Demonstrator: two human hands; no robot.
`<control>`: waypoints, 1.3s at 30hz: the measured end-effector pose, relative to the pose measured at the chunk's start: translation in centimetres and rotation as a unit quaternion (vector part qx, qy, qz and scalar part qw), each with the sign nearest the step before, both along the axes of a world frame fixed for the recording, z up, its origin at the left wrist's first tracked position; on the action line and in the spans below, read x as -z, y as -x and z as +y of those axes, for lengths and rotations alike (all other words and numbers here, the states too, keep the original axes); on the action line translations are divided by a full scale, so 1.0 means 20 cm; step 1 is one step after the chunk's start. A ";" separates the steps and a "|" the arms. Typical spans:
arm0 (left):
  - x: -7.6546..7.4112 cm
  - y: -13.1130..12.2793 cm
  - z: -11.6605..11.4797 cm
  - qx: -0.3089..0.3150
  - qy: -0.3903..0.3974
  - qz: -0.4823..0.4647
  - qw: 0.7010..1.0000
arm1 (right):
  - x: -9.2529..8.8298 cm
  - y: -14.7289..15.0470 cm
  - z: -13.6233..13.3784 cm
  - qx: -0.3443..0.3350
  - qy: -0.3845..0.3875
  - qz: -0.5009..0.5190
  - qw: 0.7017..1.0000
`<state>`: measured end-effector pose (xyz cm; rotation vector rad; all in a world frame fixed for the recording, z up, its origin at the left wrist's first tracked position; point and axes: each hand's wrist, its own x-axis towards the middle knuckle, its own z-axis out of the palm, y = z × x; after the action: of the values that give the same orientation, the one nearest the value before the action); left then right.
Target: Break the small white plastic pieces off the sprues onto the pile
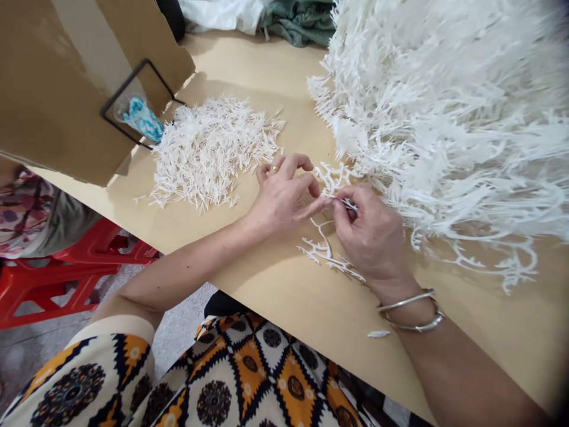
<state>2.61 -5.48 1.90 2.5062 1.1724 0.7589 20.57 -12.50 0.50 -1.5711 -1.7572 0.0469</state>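
My right hand [371,231] is closed, thumb and forefinger pinching part of a white branched strip [329,255] that looks like thin plastic. Against those fingertips rests my left hand [287,193], its fingers curled and its thumb stretched along the strip; the exact grip is partly hidden. Forked white twigs [335,173] stick out above the fingers, and more of the strip hangs below onto the table. Left of my hands is a low heap of small white pieces [213,148]. A much larger pile of white branched strips [444,118] rises on the right.
A cardboard box [57,77] stands at the left, with a black wire frame [116,95] and a clear cup with blue-and-white contents [142,118] beside it. One loose white piece [379,334] lies near the table edge. Red stools [53,284] and a seated person [26,213] are at left.
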 end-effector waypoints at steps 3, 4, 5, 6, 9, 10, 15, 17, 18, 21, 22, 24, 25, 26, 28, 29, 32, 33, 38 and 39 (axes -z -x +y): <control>0.01 0.01 0.02 0.012 0.032 0.003 0.999 | 0.00 0.00 0.00 -0.015 -0.017 0.013 1.000; 0.01 0.01 0.03 0.013 0.038 0.004 0.999 | -0.01 0.00 0.00 -0.024 -0.015 0.019 0.999; 0.00 0.01 0.03 0.010 0.039 0.005 0.999 | -0.01 0.01 0.01 -0.036 -0.007 0.024 0.999; 0.00 0.01 0.03 0.004 0.036 0.006 0.999 | -0.01 0.01 0.01 -0.048 0.003 0.027 0.998; -0.01 -0.01 0.00 -0.029 0.021 0.013 0.999 | -0.03 0.03 0.01 -0.057 0.033 0.029 0.997; -0.01 -0.02 -0.01 -0.037 0.021 0.015 0.999 | -0.03 0.03 0.02 -0.052 0.040 0.029 0.997; -0.01 -0.04 0.01 -0.058 0.038 -0.013 0.997 | -0.06 0.04 0.00 -0.046 0.059 0.038 0.996; 0.00 0.01 0.09 -0.115 0.041 -0.055 0.991 | -0.08 0.04 -0.03 -0.053 0.071 0.054 0.995; 0.01 0.05 0.14 -0.169 0.036 -0.094 0.980 | -0.08 0.05 -0.03 -0.052 0.076 0.065 0.994; 0.06 0.13 0.27 -0.227 0.006 -0.176 0.958 | -0.07 0.05 -0.03 -0.034 0.068 0.129 0.989; 0.08 0.14 0.30 -0.206 0.002 -0.181 0.962 | -0.05 0.04 -0.02 -0.032 0.059 0.162 0.985; 0.11 0.14 0.31 -0.168 -0.005 -0.188 0.968 | -0.02 0.03 0.00 -0.031 0.042 0.228 0.972; 0.12 0.14 0.30 -0.154 -0.011 -0.190 0.970 | -0.01 0.02 0.01 -0.031 0.035 0.255 0.966; 0.12 0.13 0.28 -0.145 -0.020 -0.193 0.970 | -0.01 0.02 0.01 -0.030 0.028 0.275 0.961; 0.09 0.11 0.24 -0.133 -0.049 -0.198 0.970 | -0.01 0.02 0.02 -0.031 0.017 0.297 0.954; 0.06 0.10 0.21 -0.122 -0.067 -0.200 0.970 | -0.01 0.02 0.02 -0.031 0.012 0.308 0.951; -0.05 0.07 0.10 -0.051 -0.104 -0.182 0.976 | -0.03 0.03 0.01 -0.027 -0.001 0.324 0.946; -0.07 0.06 0.07 -0.027 -0.085 -0.158 0.983 | -0.04 0.04 0.01 -0.021 -0.009 0.322 0.946; -0.08 0.01 -0.03 0.052 -0.030 -0.008 0.998 | -0.05 0.04 0.00 -0.008 -0.034 0.302 0.953; -0.07 0.00 -0.03 0.058 -0.025 0.001 0.998 | -0.05 0.04 0.00 -0.011 -0.033 0.304 0.952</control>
<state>2.57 -6.09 3.22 2.5907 1.0112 0.7650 19.74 -12.50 1.40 -1.3033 -1.2727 0.4335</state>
